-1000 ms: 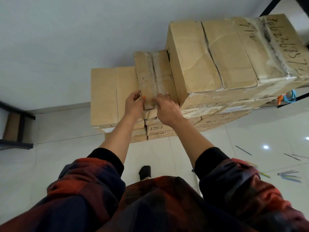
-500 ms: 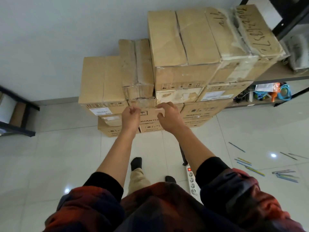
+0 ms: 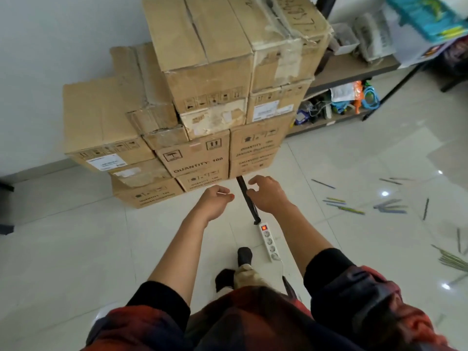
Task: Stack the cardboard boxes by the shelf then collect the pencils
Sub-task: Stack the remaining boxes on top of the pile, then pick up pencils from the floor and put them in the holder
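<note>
Hands: left hand (image 3: pixel 214 200) & right hand (image 3: pixel 268 194) loosely curled, holding nothing, w/ fingers apart from stacked cardboard boxes (image 3: pixel 202 102)

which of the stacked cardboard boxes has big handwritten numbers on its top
The top box at the right of the stack, next to the shelf. Dark marker numbers run across its taped top; the other boxes show only printed labels and symbols.

A: Where are the boxes (image 3: pixel 202 102)?
B: At twelve o'clock, stacked against the wall, the shelf (image 3: pixel 354 69) just beside them at two.
A: And the pencils (image 3: pixel 390 206)?
B: On the floor at three, power strip (image 3: pixel 269 240) between.
</note>
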Action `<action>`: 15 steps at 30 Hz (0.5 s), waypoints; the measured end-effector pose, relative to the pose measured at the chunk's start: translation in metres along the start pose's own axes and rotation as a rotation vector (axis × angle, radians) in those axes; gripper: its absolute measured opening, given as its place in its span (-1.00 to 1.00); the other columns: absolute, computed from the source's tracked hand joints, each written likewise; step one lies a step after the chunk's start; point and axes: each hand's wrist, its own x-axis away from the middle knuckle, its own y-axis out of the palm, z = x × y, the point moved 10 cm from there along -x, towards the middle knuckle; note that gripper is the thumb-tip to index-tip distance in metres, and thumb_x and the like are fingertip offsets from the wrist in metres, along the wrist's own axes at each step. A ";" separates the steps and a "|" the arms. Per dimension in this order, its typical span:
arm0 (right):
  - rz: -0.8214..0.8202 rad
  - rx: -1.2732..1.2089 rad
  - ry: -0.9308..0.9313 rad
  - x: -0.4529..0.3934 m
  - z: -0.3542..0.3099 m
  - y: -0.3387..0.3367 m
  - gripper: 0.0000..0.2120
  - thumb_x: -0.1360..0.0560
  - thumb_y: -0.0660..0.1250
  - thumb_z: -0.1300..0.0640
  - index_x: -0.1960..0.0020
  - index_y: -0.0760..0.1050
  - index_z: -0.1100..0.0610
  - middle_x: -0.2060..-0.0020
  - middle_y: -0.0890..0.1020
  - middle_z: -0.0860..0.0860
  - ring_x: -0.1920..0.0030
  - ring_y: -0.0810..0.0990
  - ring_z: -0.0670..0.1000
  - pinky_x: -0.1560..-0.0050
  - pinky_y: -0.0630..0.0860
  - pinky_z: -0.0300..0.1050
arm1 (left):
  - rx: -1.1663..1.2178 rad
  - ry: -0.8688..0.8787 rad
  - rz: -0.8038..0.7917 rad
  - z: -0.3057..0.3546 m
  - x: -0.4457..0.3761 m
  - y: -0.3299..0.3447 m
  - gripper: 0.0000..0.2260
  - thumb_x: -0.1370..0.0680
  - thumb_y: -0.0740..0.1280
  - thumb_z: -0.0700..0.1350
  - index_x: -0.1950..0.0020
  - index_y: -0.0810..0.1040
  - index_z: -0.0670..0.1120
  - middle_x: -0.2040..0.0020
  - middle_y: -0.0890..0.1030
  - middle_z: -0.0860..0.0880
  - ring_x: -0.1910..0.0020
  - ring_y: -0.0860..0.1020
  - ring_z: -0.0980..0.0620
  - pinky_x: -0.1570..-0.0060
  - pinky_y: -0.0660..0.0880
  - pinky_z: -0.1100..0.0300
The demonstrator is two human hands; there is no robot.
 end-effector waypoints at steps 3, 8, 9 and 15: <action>-0.029 -0.011 0.052 0.024 0.032 0.006 -0.63 -0.53 0.28 0.03 -0.33 0.47 0.00 -0.30 0.48 0.06 -0.29 0.45 0.11 -0.32 0.41 0.11 | -0.064 0.018 -0.024 -0.003 0.011 0.023 -0.78 -0.56 0.34 0.00 -0.18 0.52 0.00 -0.14 0.55 -0.02 -0.11 0.54 -0.01 -0.03 0.42 0.13; -0.032 -0.059 0.132 0.052 0.099 -0.002 -0.66 -0.52 0.30 -0.01 -0.28 0.49 -0.03 -0.26 0.51 0.01 -0.22 0.50 0.04 -0.28 0.43 0.04 | -0.125 0.027 -0.079 0.002 0.025 0.080 -0.77 -0.56 0.34 -0.02 -0.19 0.53 -0.03 -0.14 0.55 -0.03 -0.07 0.53 -0.01 -0.02 0.41 0.15; -0.028 -0.067 0.147 0.056 0.112 -0.006 -0.66 -0.52 0.31 -0.01 -0.29 0.49 -0.03 -0.26 0.51 0.02 -0.24 0.49 0.05 -0.29 0.43 0.05 | -0.138 0.033 -0.097 0.006 0.028 0.093 -0.76 -0.57 0.34 -0.03 -0.21 0.53 -0.04 -0.14 0.55 -0.03 -0.07 0.53 0.00 -0.03 0.40 0.16; -0.011 -0.119 0.193 0.069 0.211 -0.052 -0.67 -0.53 0.32 -0.01 -0.28 0.50 -0.02 -0.27 0.51 0.05 -0.27 0.48 0.08 -0.28 0.44 0.07 | -0.190 0.059 -0.155 0.044 0.034 0.198 -0.73 -0.58 0.32 -0.05 -0.26 0.51 -0.07 -0.14 0.55 -0.04 -0.01 0.52 0.04 -0.02 0.39 0.20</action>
